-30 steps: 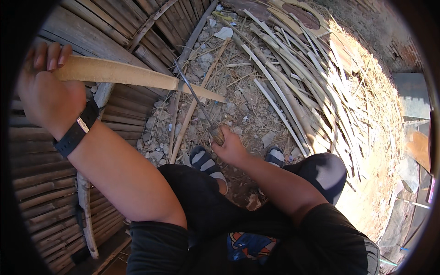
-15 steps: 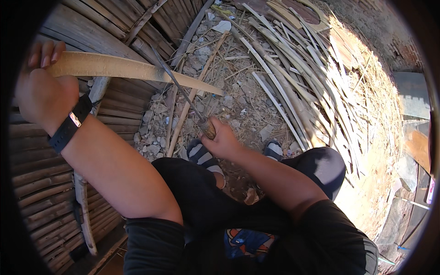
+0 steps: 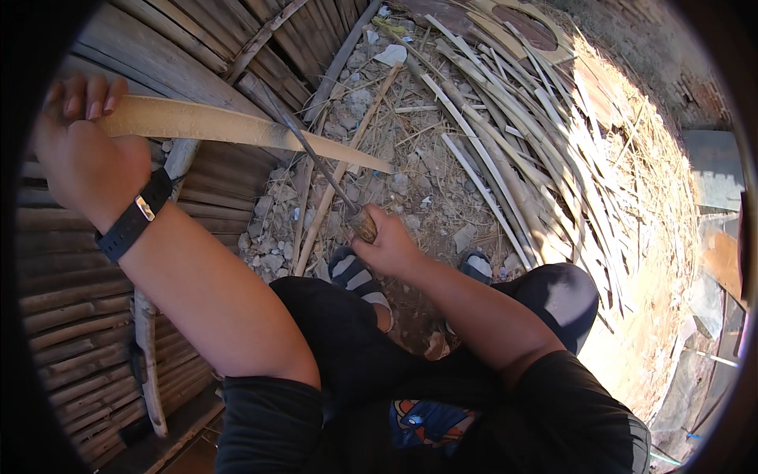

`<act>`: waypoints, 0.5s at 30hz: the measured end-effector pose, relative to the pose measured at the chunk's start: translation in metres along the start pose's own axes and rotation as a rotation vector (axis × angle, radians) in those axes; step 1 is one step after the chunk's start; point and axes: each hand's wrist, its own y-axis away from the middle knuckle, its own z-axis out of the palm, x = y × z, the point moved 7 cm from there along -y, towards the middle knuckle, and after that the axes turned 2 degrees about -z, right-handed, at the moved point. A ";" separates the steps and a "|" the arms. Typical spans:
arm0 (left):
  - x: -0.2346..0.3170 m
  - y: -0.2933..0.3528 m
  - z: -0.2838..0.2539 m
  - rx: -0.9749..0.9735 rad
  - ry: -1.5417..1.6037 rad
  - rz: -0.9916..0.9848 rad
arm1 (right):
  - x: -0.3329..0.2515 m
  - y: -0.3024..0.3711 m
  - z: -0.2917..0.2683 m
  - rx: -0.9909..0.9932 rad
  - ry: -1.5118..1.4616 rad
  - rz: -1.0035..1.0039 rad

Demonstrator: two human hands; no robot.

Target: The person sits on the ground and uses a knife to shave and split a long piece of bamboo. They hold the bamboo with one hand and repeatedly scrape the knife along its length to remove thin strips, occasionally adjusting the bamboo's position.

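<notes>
My left hand [image 3: 93, 158], at the upper left, is closed round the wide end of a long, pale split-bamboo strip [image 3: 213, 125]. The strip slants down to the right and narrows to its far tip. In front of my knees, my right hand [image 3: 393, 248] grips the wooden handle of a long, narrow, dark-bladed knife [image 3: 322, 164]. Its blade points up and left and crosses the strip in the picture; whether its edge touches the bamboo, I cannot tell. Some of the left fingers are hidden behind the palm.
Long split-bamboo strips [image 3: 505, 150] lie piled on straw at the right. A bamboo-slat wall [image 3: 75, 304] with wooden poles stands at the left. Rubble and shavings [image 3: 395, 186] cover the ground ahead of my sandalled feet [image 3: 353, 272], with a lath [image 3: 328, 201] lying across them.
The whole view shifts slightly, so everything sits a little lower and farther right. Both hands keep their holds, and the knife still crosses the strip near the same place.
</notes>
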 end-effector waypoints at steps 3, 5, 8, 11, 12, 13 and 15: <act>-0.002 0.014 0.016 0.128 0.000 -0.036 | 0.088 0.005 -0.005 0.128 0.007 0.224; 0.002 0.014 0.016 0.051 0.101 -0.076 | 0.094 0.004 -0.008 0.137 0.020 0.290; 0.006 0.013 0.011 0.204 -0.074 -0.045 | 0.065 -0.005 -0.009 0.079 0.076 0.129; 0.004 0.017 0.020 0.232 -0.100 -0.043 | -0.003 -0.009 -0.007 0.009 0.098 -0.054; 0.006 0.017 0.024 0.236 -0.103 -0.042 | -0.020 -0.008 -0.007 -0.046 0.092 -0.037; 0.007 0.019 0.029 0.230 -0.088 -0.041 | -0.029 -0.008 -0.007 -0.097 0.084 -0.022; 0.007 0.024 0.038 0.211 -0.057 -0.039 | 0.010 -0.004 -0.006 0.007 0.029 0.093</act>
